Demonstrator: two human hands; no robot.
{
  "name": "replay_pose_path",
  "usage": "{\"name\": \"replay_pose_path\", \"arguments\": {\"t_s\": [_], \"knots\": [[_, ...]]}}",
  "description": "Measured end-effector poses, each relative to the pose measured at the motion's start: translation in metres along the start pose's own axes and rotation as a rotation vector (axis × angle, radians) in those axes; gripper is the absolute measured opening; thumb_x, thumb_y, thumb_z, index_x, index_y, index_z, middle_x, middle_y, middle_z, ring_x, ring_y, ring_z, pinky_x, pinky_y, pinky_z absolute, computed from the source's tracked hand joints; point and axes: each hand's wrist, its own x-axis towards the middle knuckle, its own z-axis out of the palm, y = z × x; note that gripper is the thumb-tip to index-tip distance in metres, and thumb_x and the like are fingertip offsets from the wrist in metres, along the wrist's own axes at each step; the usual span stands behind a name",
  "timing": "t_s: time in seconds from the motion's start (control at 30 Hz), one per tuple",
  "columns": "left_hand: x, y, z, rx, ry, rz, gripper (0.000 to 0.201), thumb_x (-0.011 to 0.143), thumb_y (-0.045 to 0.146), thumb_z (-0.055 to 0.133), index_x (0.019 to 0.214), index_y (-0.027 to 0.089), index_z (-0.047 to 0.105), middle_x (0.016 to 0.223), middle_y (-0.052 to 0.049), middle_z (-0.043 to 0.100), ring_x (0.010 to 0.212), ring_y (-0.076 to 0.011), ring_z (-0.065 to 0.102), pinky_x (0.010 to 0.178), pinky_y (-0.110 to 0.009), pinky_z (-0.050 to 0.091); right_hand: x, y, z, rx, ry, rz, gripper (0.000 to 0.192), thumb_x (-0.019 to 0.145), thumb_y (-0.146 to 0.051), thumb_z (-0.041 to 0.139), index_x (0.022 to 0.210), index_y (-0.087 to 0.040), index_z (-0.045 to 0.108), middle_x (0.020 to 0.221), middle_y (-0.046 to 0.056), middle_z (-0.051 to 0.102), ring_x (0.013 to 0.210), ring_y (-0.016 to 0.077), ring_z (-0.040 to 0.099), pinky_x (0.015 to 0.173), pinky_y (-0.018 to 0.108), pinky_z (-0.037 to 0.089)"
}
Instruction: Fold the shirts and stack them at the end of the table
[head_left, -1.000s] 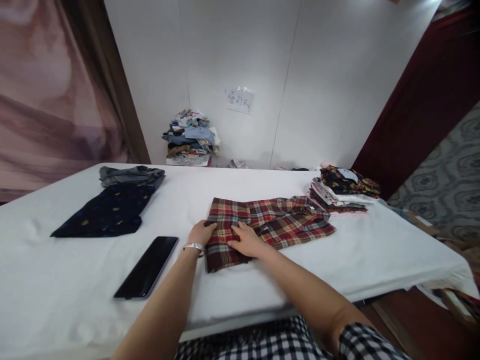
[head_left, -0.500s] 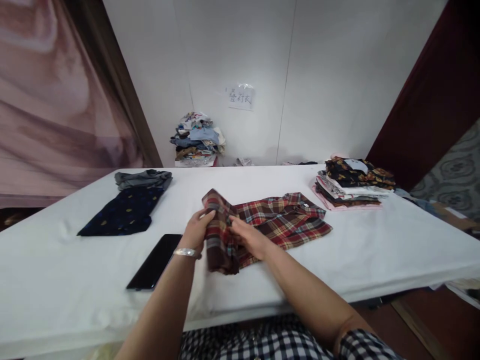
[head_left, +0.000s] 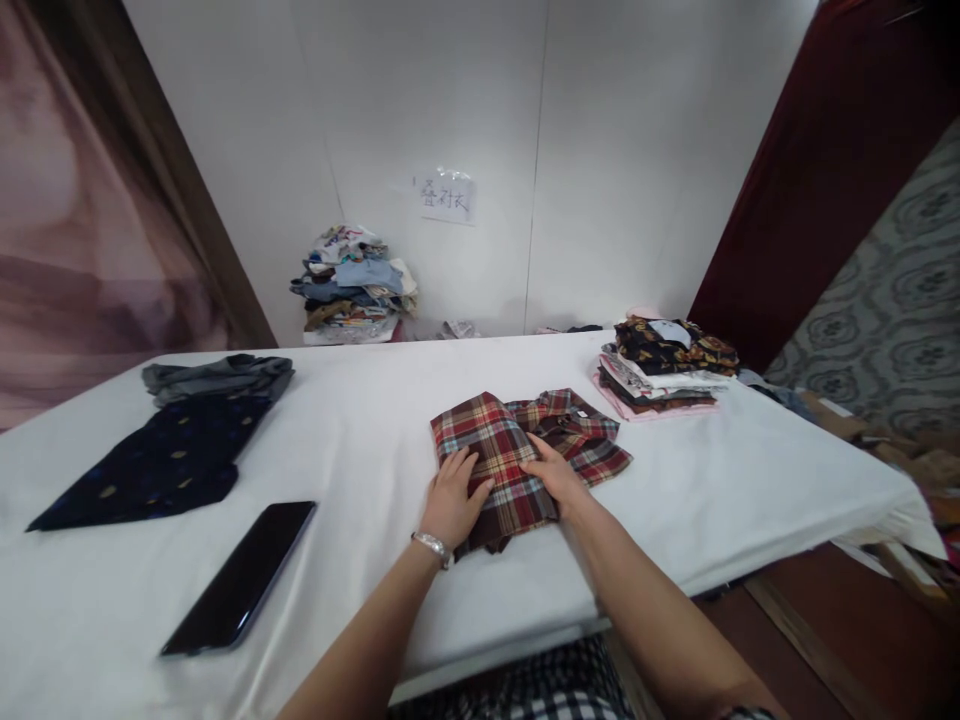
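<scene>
A red, brown and yellow plaid shirt [head_left: 491, 440] lies partly folded on the white table, its lower section doubled over toward the collar at the right. Flat on the left part of the folded section rests my left hand [head_left: 452, 500], fingers spread, a silver bracelet on its wrist. My right hand [head_left: 559, 478] is at the fold's right edge, thumb on top of the cloth and fingers curled along the edge. The fingertips of that hand are partly hidden by the fabric.
Left of the shirt lie a black phone [head_left: 244, 575], a dark navy garment [head_left: 161, 460] and a grey garment [head_left: 217, 378]. A stack of folded clothes [head_left: 667, 365] sits at the table's right. Behind the table rises a clothes pile [head_left: 352, 285]; a paper sign [head_left: 448, 196] hangs on the wall.
The shirt's raised lower section has been laid down over the rest toward the right. My left hand has gone from gripping it to lying flat on it. The view has turned right.
</scene>
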Motion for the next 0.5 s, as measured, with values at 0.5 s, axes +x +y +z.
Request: {"name": "replay_pose_path", "arguments": {"t_s": [0.5], "knots": [[-0.041,0.016,-0.003,0.147,-0.068,0.256,0.071,0.07,0.044,0.068,0.134,0.024,0.045,0.15,-0.011,0.033,0.138,-0.032,0.028,0.111,-0.054,0.021,0.018,0.009,-0.013,-0.048,0.079,0.032,0.079,0.066,-0.02,0.065,0.14,-0.02,0.037,0.09,0.002,0.07,0.082,0.0215,0.067,0.081,0.038,0.052]]}}
